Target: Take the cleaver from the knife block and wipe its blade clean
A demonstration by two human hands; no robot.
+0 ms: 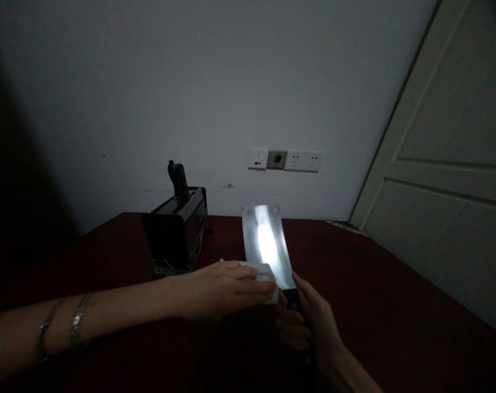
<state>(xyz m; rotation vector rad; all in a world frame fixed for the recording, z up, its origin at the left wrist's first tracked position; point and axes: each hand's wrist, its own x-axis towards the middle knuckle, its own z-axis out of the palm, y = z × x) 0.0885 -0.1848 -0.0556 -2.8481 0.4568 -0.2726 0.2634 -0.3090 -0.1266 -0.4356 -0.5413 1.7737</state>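
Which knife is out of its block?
The cleaver, held by the right hand; the other knife stands handle-up in the black block.

One left hand point(219, 292), one right hand point(316, 322), one cleaver point(266, 245), one white cloth point(258, 271), one knife block point(176, 234)

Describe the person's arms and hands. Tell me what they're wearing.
The left arm is bare, with no sleeve, and wears two thin silver-coloured bracelets just above the left hand. The right hand and the part of the right arm in view show no sleeve or jewellery, though the light there is dim. Neither hand wears a glove.
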